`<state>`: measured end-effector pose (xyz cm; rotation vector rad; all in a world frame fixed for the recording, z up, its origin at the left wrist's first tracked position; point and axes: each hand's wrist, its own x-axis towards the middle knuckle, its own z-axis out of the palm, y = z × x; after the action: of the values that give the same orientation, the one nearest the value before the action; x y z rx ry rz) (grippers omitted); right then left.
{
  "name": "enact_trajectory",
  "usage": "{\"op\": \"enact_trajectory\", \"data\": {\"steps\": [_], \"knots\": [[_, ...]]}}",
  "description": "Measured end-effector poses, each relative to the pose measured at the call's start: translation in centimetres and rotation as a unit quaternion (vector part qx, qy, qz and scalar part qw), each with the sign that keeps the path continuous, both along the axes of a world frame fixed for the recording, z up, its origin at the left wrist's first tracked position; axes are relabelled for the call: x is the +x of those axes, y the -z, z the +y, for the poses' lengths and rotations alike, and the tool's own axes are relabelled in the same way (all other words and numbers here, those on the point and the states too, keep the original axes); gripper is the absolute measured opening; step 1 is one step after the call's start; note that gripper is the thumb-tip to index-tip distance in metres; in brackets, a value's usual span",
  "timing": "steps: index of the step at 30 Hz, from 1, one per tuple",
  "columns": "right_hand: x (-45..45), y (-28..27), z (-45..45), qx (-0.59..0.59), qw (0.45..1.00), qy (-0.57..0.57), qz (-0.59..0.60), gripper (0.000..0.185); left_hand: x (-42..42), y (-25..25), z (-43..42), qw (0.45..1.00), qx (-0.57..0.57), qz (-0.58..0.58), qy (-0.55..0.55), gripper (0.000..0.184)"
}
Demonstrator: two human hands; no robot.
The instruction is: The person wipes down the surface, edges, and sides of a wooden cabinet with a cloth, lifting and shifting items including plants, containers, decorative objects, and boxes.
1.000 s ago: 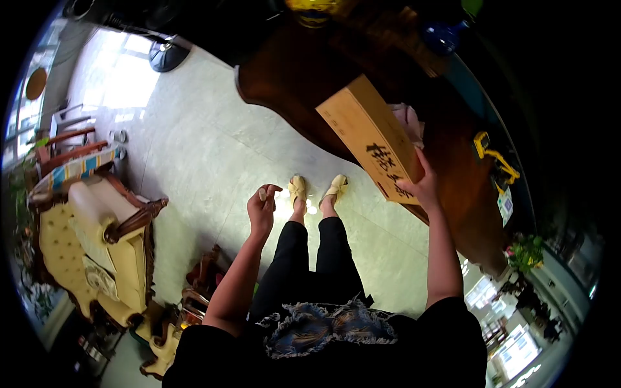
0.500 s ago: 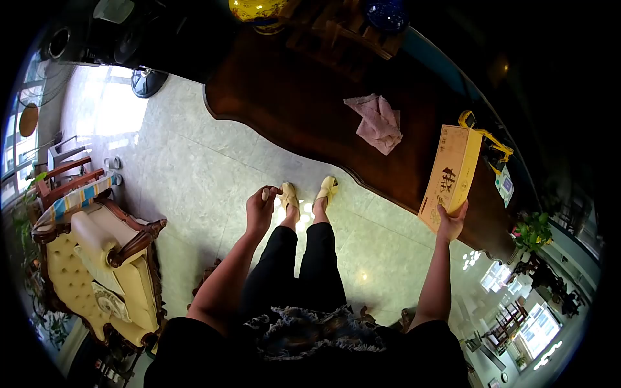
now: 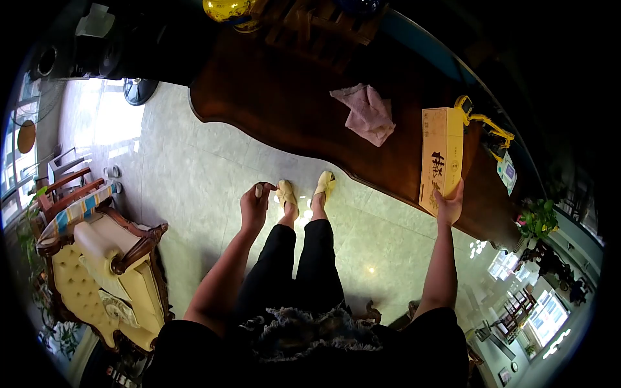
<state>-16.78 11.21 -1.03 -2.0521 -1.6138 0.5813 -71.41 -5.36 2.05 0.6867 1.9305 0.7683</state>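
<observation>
My right hand [image 3: 451,205] grips the near end of a long, yellow-tan cardboard box [image 3: 441,155] with dark brush-style lettering, its thumb on the printed face. The box is over the right part of a dark wooden table [image 3: 272,97]; whether it touches the top I cannot tell. My left hand [image 3: 255,204] is in the air above the floor, left of my feet, with its fingers curled closed. A small pale spot shows at its fingers, too small to name. To the left of the box, a crumpled pink cloth [image 3: 369,115] lies on the table.
Beyond the box are a yellow toy excavator [image 3: 488,126] and a white device with a small screen [image 3: 506,171]. A yellow vase [image 3: 229,10] stands at the back. A tufted cream armchair [image 3: 84,271] is at left, a potted plant [image 3: 538,220] at right.
The box in my right hand has swung to a straighter angle and shifted slightly left. My left hand stays curled, slightly further left and higher in view. The whole view has shifted a little.
</observation>
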Motion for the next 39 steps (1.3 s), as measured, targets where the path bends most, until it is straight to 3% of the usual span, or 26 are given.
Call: {"op": "enact_trajectory", "data": {"steps": [3, 5, 6, 8, 9, 11, 13, 15, 20, 22, 24, 26, 28, 30, 33, 39], "knots": [[0.5, 0.4, 0.3, -0.025, 0.996, 0.009, 0.085, 0.100, -0.1, 0.5, 0.2, 1.000, 0.008, -0.014, -0.016, 0.034], [-0.6, -0.3, 0.4, -0.044, 0.995, 0.012, -0.084, 0.103, -0.2, 0.6, 0.3, 1.000, 0.011, -0.015, -0.025, 0.034], [-1.2, -0.8, 0.5, -0.045, 0.995, 0.007, -0.084, 0.103, -0.3, 0.6, 0.3, 0.999, 0.013, -0.014, -0.032, 0.034], [-4.9, -4.5, 1.5, -0.163, 0.957, 0.063, -0.232, 0.094, -0.5, 1.3, -0.1, 0.998, 0.019, -0.027, -0.052, 0.034], [-6.7, -5.8, 2.2, -0.161, 0.958, 0.057, -0.231, 0.094, -0.6, 1.5, -0.2, 0.998, 0.021, -0.030, -0.057, 0.034], [-9.8, -7.3, 3.0, 0.064, 0.991, -0.065, -0.098, 0.082, -0.5, 1.8, -0.7, 0.997, 0.020, -0.034, -0.066, 0.033], [-13.6, -4.9, 4.6, 0.041, 0.979, -0.179, 0.085, 0.074, -0.5, 2.2, -1.0, 0.997, 0.015, -0.031, -0.070, 0.031], [-18.5, -4.1, 7.1, 0.039, 0.920, -0.384, -0.073, 0.068, -0.3, 2.9, -1.5, 0.995, 0.016, -0.044, -0.086, 0.031], [-25.2, 5.2, 14.2, 0.093, 0.829, -0.533, -0.139, 0.066, -0.7, 3.9, -3.3, 0.995, 0.013, -0.022, -0.095, 0.033], [-26.2, 8.1, 14.0, 0.074, 0.825, -0.521, -0.205, 0.061, -1.3, 4.0, -4.4, 0.994, -0.001, -0.027, -0.109, 0.033], [-27.4, 9.6, 12.6, 0.143, 0.864, -0.445, -0.186, 0.059, -2.2, 4.6, -6.0, 0.993, 0.000, -0.014, -0.119, 0.032], [-30.6, 12.3, 10.0, 0.097, 0.940, -0.262, -0.198, 0.059, -3.3, 5.3, -7.7, 0.989, -0.019, -0.022, -0.145, 0.026], [-34.4, 13.4, 7.8, 0.069, 0.946, -0.185, -0.256, 0.064, -3.7, 6.2, -9.4, 0.983, -0.037, -0.039, -0.173, 0.020], [-38.2, 14.1, 6.0, 0.136, 0.929, -0.249, -0.237, 0.064, -4.0, 7.1, -10.6, 0.976, -0.036, -0.053, -0.207, 0.019], [-46.7, 12.7, 4.2, 0.098, 0.903, -0.328, -0.261, 0.062, -4.2, 6.9, -11.0, 0.973, -0.024, -0.049, -0.225, 0.020], [-62.5, 13.2, 9.1, 0.148, 0.877, -0.408, -0.207, 0.063, -4.4, 6.9, -12.2, 0.965, -0.004, -0.030, -0.259, 0.027]]}}
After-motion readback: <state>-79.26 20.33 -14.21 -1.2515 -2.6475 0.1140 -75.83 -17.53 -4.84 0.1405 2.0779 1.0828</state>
